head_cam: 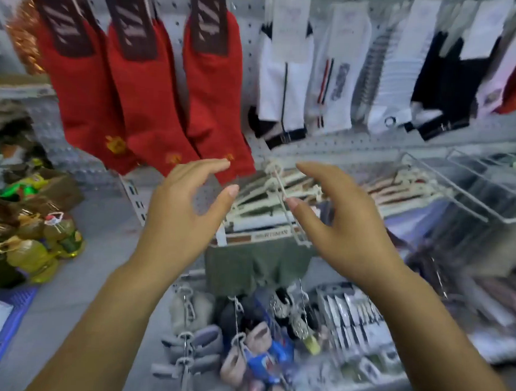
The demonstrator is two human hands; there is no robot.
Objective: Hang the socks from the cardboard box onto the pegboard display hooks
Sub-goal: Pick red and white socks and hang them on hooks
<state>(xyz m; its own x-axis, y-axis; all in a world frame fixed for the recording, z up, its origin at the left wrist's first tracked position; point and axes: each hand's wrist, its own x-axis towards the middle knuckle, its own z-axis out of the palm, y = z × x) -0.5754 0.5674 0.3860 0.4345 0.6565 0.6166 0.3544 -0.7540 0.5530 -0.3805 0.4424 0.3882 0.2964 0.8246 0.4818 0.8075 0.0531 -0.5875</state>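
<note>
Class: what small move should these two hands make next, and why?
Probably withdraw both hands to fetch another pair: the left hand and right hand are open and empty, by the red socks already hanging on the pegboard. No box shows.

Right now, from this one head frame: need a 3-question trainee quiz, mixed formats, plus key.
1. True or false: the left hand grips a sock.
2. Multiple choice: how many red socks hang side by side at the upper left of the pegboard? A) two B) three C) five
3. Short answer: is the right hand open or shut?

Key
1. False: its fingers are spread and hold nothing.
2. B.
3. Open: it holds nothing.
</note>
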